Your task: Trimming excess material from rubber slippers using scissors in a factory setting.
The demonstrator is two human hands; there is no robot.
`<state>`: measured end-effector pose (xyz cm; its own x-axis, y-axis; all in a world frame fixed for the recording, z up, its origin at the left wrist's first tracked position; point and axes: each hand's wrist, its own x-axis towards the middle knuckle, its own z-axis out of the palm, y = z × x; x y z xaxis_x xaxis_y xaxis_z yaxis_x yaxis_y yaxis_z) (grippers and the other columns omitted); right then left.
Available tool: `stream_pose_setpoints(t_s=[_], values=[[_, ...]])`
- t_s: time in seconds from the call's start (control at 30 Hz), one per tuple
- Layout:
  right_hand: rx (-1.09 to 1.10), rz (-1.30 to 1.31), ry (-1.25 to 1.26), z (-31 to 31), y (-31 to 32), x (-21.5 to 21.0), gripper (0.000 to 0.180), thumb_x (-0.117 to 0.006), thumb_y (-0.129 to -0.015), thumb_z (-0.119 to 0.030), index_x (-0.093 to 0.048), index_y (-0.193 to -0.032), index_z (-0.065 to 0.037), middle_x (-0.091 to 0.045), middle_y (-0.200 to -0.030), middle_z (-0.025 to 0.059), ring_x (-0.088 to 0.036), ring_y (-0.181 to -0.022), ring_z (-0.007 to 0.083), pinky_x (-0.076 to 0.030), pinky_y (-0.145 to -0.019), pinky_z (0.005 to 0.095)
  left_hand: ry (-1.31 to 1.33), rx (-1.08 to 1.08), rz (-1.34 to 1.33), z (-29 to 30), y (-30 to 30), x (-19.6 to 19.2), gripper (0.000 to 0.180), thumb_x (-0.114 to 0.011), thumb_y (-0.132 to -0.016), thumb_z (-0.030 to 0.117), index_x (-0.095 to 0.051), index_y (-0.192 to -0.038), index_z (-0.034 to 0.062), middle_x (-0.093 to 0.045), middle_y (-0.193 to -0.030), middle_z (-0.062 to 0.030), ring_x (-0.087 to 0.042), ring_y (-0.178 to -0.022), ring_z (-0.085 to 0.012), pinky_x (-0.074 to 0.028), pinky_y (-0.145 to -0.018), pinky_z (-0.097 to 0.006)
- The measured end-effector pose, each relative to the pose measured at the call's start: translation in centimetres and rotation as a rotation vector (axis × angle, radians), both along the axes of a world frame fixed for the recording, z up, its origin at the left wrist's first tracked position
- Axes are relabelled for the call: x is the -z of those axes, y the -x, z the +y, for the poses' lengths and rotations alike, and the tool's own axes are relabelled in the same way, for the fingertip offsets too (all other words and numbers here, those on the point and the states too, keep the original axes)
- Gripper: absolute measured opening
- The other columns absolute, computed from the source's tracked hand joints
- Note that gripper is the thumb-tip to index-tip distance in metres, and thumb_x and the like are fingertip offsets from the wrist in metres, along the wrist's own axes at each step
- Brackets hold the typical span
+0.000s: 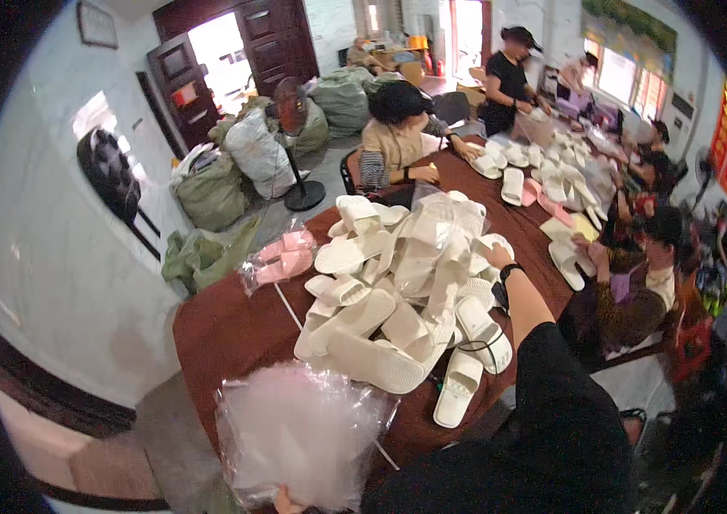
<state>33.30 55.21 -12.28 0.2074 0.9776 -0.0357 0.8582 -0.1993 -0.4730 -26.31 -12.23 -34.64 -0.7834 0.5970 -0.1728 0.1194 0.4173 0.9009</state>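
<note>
A large heap of white slippers (363,330) covers the middle of the brown-covered table. My right hand (495,254), with a dark band at the wrist, reaches to the heap's right side, its fingers closed around a white slipper there. At the near edge lies a stack of clear plastic bags (295,428). Only a few fingers of my left hand (285,502) show at the bottom of the picture, gripping the lower edge of these bags. Some clear plastic also lies over the top of the heap. Two white slippers (459,390) rest near the table's right edge.
Pink slippers in clear wrap (280,257) lie left of the heap. Across the brown table (209,334), a seated person (393,141) works; others sit along the right side. More slippers (552,167) spread farther back. Stuffed sacks (209,184) and a standing fan (303,194) occupy the floor.
</note>
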Motion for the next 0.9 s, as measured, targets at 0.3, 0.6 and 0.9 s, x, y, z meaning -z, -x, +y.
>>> stream_pose_setpoints(t_s=[0.3, 0.6, 0.9], values=[[-0.178, 0.045, -0.245, 8.5, 2.2, -4.8, 0.067, -0.045, -0.082, -0.061, -0.047, -0.130, -0.015, -0.049, -0.132, 0.0116, -0.046, -0.121, 0.0298, -0.038, -0.096, 0.0473, 0.130, -0.163, -0.271, 1.4, -0.2, -8.3, 0.053, -0.056, -0.083, 0.027, -0.045, -0.125, -0.0030, -0.051, -0.120, -0.0190, -0.050, -0.109, -0.0350, -0.044, -0.090, -0.051], [-0.774, 0.194, -0.176, 13.1, 6.1, -10.0, 0.018, -0.058, -0.083, -0.023, -0.064, -0.087, -0.006, -0.062, -0.064, 0.0083, -0.062, -0.059, 0.0167, -0.047, -0.054, 0.0322, 0.133, -0.247, -0.316, 3.1, -1.1, -11.9, 0.045, -0.054, -0.086, 0.026, -0.047, -0.121, -0.0019, -0.053, -0.117, -0.0169, -0.052, -0.105, -0.0346, -0.044, -0.089, -0.052], [-1.065, -0.277, -0.866, 3.1, 10.9, -29.5, 0.014, -0.057, -0.081, -0.028, -0.061, -0.090, -0.018, -0.061, -0.071, 0.0104, -0.060, -0.065, 0.0328, -0.046, -0.055, 0.0418, 0.079, -0.314, -0.464, 0.6, -4.1, -10.0, 0.038, -0.052, -0.089, 0.025, -0.050, -0.116, -0.0007, -0.055, -0.113, -0.0149, -0.055, -0.101, -0.0342, -0.044, -0.088, -0.054]])
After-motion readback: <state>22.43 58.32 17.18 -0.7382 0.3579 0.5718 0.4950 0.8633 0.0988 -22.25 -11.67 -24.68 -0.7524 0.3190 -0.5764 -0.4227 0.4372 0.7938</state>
